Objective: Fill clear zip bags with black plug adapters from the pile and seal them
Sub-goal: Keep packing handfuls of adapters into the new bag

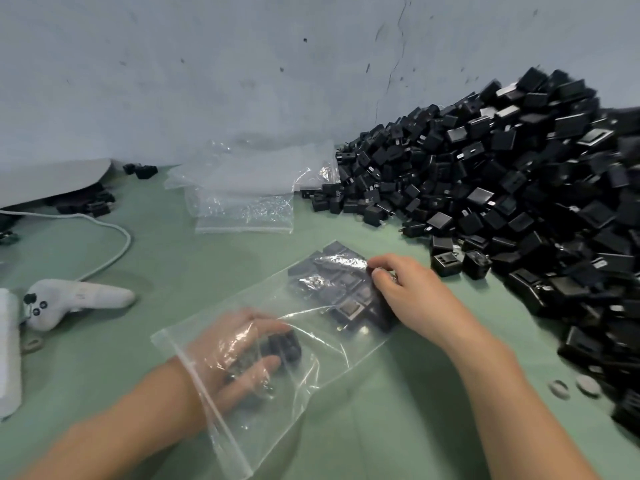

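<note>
A clear zip bag (311, 372) lies open on the green table, its mouth toward me at the lower left. My left hand (239, 355) is inside the bag up to the wrist and grips a black plug adapter (282, 344). Several black adapters (343, 289) lie packed at the bag's far end. My right hand (401, 289) rests on the outside of the bag there, fingers curled and pinching the plastic over the adapters. A big pile of black plug adapters (519, 202) fills the right side of the table against the wall.
A stack of empty clear bags (242, 192) lies at the back centre. A white controller (76, 299) with a white cable (114, 251) sits at the left, beside a white block (8, 351). A grey sheet (52, 178) covers a few adapters at far left.
</note>
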The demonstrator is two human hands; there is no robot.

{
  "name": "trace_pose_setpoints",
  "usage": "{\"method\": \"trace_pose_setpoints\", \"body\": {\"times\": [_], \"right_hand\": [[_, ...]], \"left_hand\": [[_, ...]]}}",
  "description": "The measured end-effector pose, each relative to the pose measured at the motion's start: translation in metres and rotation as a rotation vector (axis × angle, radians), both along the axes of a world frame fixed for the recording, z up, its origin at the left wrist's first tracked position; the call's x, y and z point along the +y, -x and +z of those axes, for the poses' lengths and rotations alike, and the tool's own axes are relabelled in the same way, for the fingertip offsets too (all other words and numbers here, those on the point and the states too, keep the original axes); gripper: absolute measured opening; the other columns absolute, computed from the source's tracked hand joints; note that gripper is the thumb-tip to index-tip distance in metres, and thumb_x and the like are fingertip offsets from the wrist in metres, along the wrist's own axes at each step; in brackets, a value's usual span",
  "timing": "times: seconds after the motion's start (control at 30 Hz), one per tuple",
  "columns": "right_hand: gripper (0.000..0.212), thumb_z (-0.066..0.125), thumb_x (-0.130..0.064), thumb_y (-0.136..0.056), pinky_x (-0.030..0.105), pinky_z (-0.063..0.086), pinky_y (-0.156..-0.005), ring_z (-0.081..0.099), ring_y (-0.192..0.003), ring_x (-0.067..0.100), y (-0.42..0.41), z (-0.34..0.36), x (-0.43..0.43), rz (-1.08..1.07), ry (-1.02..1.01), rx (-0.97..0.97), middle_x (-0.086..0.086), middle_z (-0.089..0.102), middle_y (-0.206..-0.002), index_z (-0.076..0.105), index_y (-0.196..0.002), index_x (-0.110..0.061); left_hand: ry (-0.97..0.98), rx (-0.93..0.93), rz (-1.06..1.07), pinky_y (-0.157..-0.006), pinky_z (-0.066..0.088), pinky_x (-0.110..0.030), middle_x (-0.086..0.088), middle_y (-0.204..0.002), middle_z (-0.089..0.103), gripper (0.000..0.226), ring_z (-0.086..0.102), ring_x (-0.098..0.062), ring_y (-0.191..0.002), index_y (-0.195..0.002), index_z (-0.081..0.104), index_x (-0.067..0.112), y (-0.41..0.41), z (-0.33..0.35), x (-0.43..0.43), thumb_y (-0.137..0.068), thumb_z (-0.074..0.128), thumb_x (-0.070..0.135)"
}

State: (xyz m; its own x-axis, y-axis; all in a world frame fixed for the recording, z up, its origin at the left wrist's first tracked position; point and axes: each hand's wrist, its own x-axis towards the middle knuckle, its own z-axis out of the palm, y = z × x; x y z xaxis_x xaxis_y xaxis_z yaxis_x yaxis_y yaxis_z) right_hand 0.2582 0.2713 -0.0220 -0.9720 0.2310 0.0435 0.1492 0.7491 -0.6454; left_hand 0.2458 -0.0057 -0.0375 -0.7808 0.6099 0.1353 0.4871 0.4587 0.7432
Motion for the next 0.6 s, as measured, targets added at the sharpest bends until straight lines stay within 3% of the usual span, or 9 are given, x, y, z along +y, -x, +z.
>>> {"method": "trace_pose_setpoints", "body": {"times": [0.07,0.13,0.2,0.3,0.37,0.43,0.5,0.6], "right_hand": [[0.029,0.041,-0.032,-0.104,0.037,0.041,-0.102,0.053,-0.118,0.019,-0.001,0.0,0.0,0.007,-0.007,-0.004,-0.003,0.058,-0.13,0.059,-0.128,-0.033],[0.029,0.041,-0.033,-0.104,0.038,0.041,-0.102,0.053,-0.118,0.018,-0.002,0.0,-0.001,0.009,-0.012,-0.004,-0.003,0.058,-0.13,0.059,-0.128,-0.033],[0.029,0.042,-0.034,-0.104,0.038,0.042,-0.101,0.053,-0.116,0.019,-0.002,0.0,0.0,0.012,-0.018,-0.007,-0.004,0.058,-0.129,0.058,-0.128,-0.034],[0.028,0.042,-0.036,-0.103,0.04,0.042,-0.102,0.053,-0.117,0.02,-0.002,0.001,0.0,0.014,-0.026,-0.011,-0.003,0.059,-0.128,0.058,-0.127,-0.035],[0.028,0.042,-0.037,-0.103,0.041,0.041,-0.104,0.053,-0.118,0.02,-0.002,0.001,-0.001,0.013,-0.03,-0.011,-0.003,0.059,-0.129,0.058,-0.127,-0.035],[0.029,0.042,-0.039,-0.103,0.043,0.04,-0.105,0.052,-0.119,0.02,-0.003,0.001,0.0,0.018,-0.03,-0.014,-0.003,0.059,-0.129,0.057,-0.128,-0.036],[0.029,0.041,-0.039,-0.104,0.044,0.039,-0.106,0.052,-0.12,0.021,-0.003,0.001,0.001,0.024,-0.033,-0.019,-0.003,0.058,-0.13,0.056,-0.129,-0.037],[0.03,0.041,-0.038,-0.104,0.045,0.038,-0.107,0.05,-0.123,0.021,-0.003,0.001,0.003,0.031,-0.04,-0.025,-0.002,0.057,-0.132,0.055,-0.13,-0.037]], "left_hand": [[0.038,0.059,-0.041,-0.097,0.045,-0.019,0.048,-0.104,0.058,0.044,0.056,0.016,-0.102,-0.109,0.056,0.071,-0.002,0.004,0.006,-0.067,0.059,0.059],[0.111,0.144,-0.11,-0.086,0.046,-0.009,0.045,-0.107,0.058,0.041,0.058,0.019,-0.093,-0.119,0.051,0.061,-0.002,0.002,0.007,-0.08,0.062,0.056],[0.145,0.137,-0.138,-0.083,0.048,-0.011,0.039,-0.105,0.06,0.03,0.056,0.021,-0.092,-0.115,0.05,0.058,-0.004,0.005,0.01,-0.086,0.059,0.061],[0.111,0.112,-0.164,-0.088,0.051,-0.026,0.02,-0.11,0.065,0.018,0.063,-0.001,-0.104,-0.107,0.061,0.043,0.002,0.013,0.026,-0.09,0.066,0.046],[0.061,0.015,-0.213,-0.083,0.051,-0.016,0.018,-0.108,0.066,0.018,0.067,-0.003,-0.099,-0.106,0.064,0.038,0.002,0.016,0.033,-0.09,0.071,0.037],[0.109,0.076,-0.224,-0.087,0.046,-0.013,0.027,-0.114,0.063,0.023,0.061,0.004,-0.108,-0.112,0.061,0.045,0.002,0.012,0.031,-0.09,0.069,0.045],[0.128,0.088,-0.242,-0.097,0.047,-0.026,0.02,-0.122,0.061,0.03,0.058,-0.004,-0.118,-0.119,0.059,0.044,0.004,0.006,0.026,-0.09,0.067,0.05],[0.116,0.001,-0.263,-0.098,0.05,-0.04,0.009,-0.127,0.06,0.035,0.06,-0.016,-0.12,-0.125,0.06,0.033,0.007,0.001,0.026,-0.093,0.067,0.044]]}}
